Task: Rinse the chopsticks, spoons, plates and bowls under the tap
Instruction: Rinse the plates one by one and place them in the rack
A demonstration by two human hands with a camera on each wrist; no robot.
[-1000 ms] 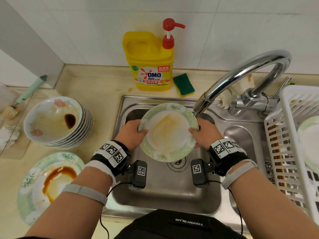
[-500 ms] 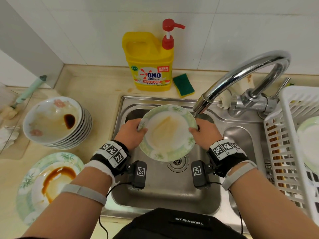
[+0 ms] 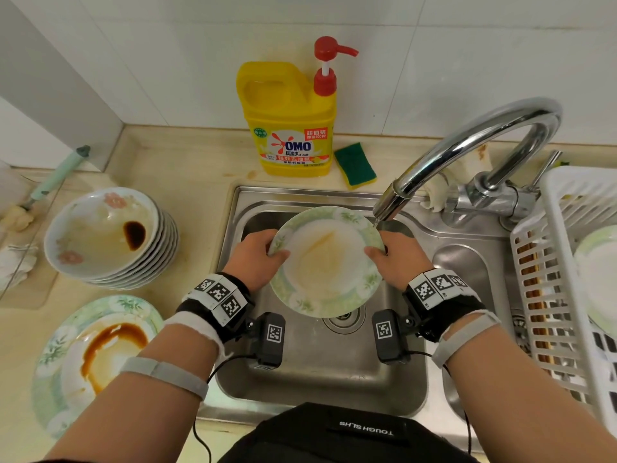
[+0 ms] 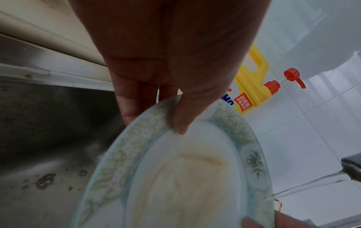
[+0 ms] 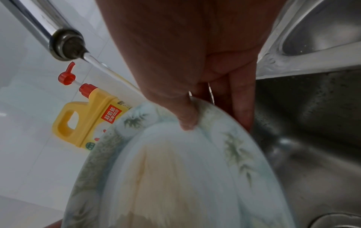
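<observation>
A green-rimmed plate (image 3: pixel 325 262) with a pale brown smear is held tilted over the sink (image 3: pixel 334 362), just below the tap spout (image 3: pixel 389 205). My left hand (image 3: pixel 260 259) grips its left rim, thumb on the face (image 4: pixel 181 120), fingers behind. My right hand (image 3: pixel 394 259) pinches the right rim the same way (image 5: pixel 187 118). A thin stream of water (image 5: pixel 109 71) runs from the spout toward the plate's upper right rim. A stack of dirty bowls (image 3: pixel 107 235) and a sauce-stained plate (image 3: pixel 93 359) wait on the counter at left.
A yellow detergent bottle (image 3: pixel 290 128) and a green sponge (image 3: pixel 355 165) stand behind the sink. A white drying rack (image 3: pixel 567 279) at right holds a plate and chopsticks. A brush with a green handle (image 3: pixel 56 175) lies at far left.
Both hands have shifted the plate slightly back and up toward the spout; its brown smear looks paler and more washed out than before.
</observation>
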